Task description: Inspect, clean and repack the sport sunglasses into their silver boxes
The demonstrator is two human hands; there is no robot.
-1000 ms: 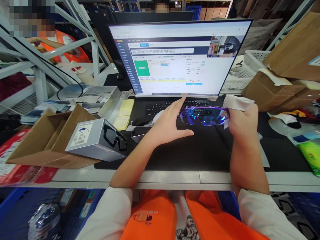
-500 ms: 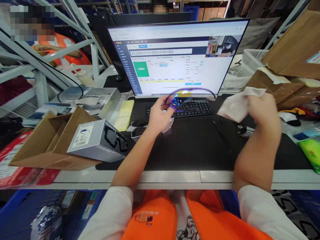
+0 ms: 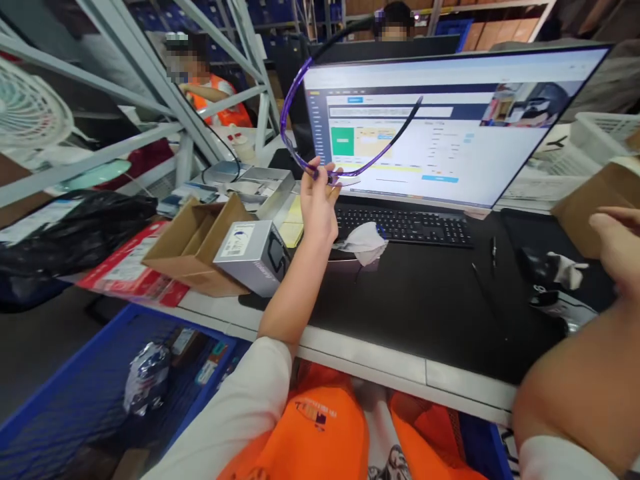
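My left hand (image 3: 320, 203) pinches a pair of glasses with purple and black temples (image 3: 291, 143), raised in front of the monitor. The temples spread upward, one on each side. Near the right edge my right hand (image 3: 620, 250) is partly cut off. Its visible fingers look loosely apart, and nothing shows in them. Beneath the glasses, a crumpled white cloth (image 3: 367, 243) lies at the front edge of the keyboard (image 3: 415, 228). A grey glasses box (image 3: 253, 257) leans against an open cardboard carton (image 3: 193, 247) on the left.
A large monitor (image 3: 425, 140) stands behind the keyboard. Pens (image 3: 494, 253) and a silver-and-black packet (image 3: 563, 308) lie on the right of the black mat. A carton (image 3: 600, 207) and white baskets (image 3: 607, 137) stand at the right. A co-worker in an orange vest (image 3: 225, 100) sits beyond the metal frame.
My left hand has lifted and turned the glasses, so the temples point up. My right hand has moved right, and the white cloth no longer shows in it. The view has swung left.
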